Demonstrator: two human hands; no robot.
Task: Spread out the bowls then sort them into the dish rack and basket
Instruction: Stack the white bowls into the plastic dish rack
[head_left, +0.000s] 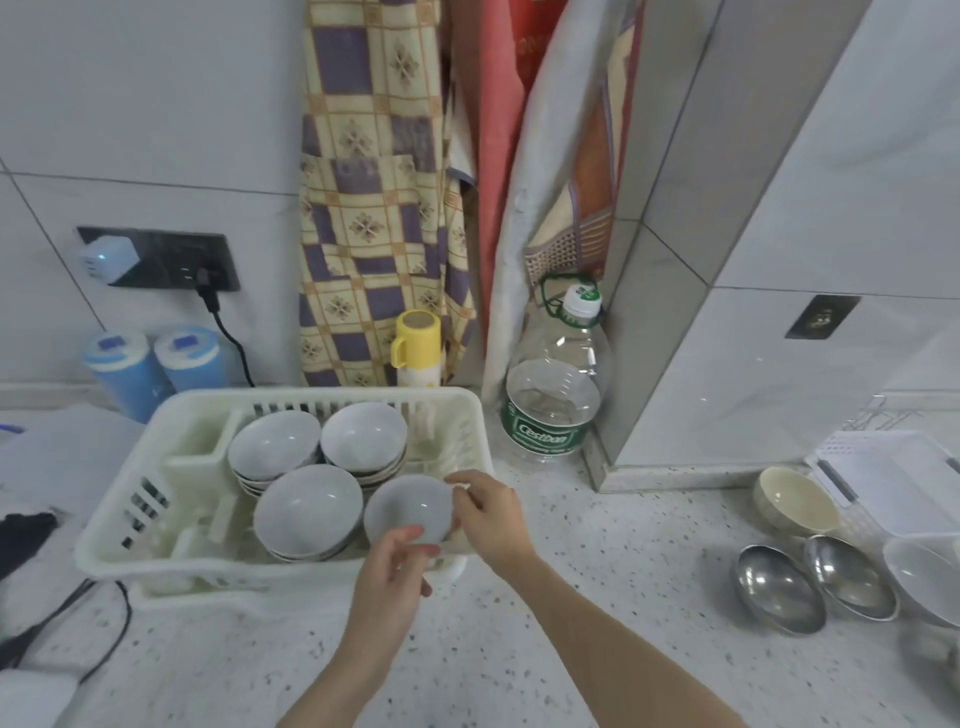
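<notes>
Both hands are clamped on one small white bowl (409, 508) at the near right corner of the dish rack (130, 525): the left hand (389, 566) pinches its near rim with the thumb on top, the right hand (488, 512) grips the far right edge. The bowl sits tilted over the rack's front wall, and whether it touches the rack I cannot tell.

Three stacks of white bowls (306, 506) already fill the rack, so the risk I judge most likely is a knock: the held bowl is just beside the front stack, and a careless swing could chip a rim or tip that leaning pile. A glazed bowl held only by its edges may also slip, and the hard speckled surface (623, 571) below would not forgive a drop.

To the right on the surface lie two steel bowls (779, 587), a cream bowl (795, 501) and part of another white one, near a clipboard with paper (893, 478). A large clear water bottle (553, 384) stands in the corner, a yellow mug-topped flask (418, 345) behind the rack, two blue canisters (150, 364) at left under a wall socket. Patterned cloths hang against white tiled walls
</notes>
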